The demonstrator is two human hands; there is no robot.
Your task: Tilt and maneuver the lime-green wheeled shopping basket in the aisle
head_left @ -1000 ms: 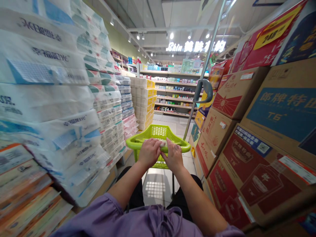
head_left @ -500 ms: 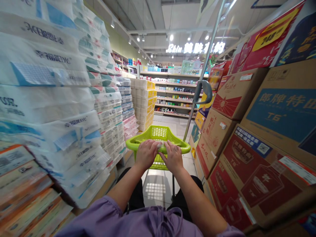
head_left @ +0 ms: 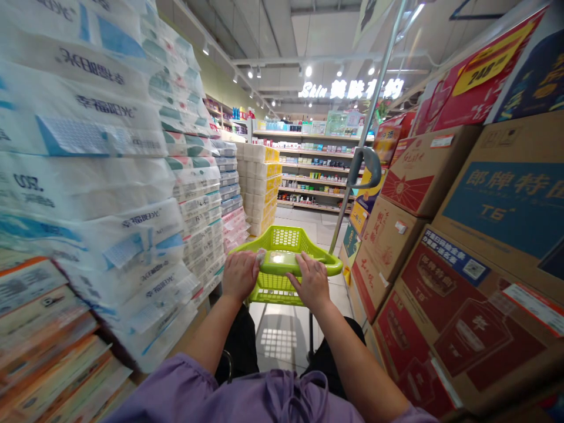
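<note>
A lime green plastic shopping basket cart stands in the aisle just ahead of me. My left hand is closed over the left end of its near handle, with a bit of white cloth or paper showing at the fingers. My right hand curls over the right part of the same handle. A bare stretch of the handle shows between the two hands. The cart's metal pole with a grey grip rises at the right.
Stacked packs of tissue paper wall the left side of the narrow aisle. Piled cardboard cartons wall the right side. Product shelves run across the far end, over a light tiled floor.
My hands have slid apart along the handle, the left one moving to the left end. The view has shifted slightly forward along the aisle.
</note>
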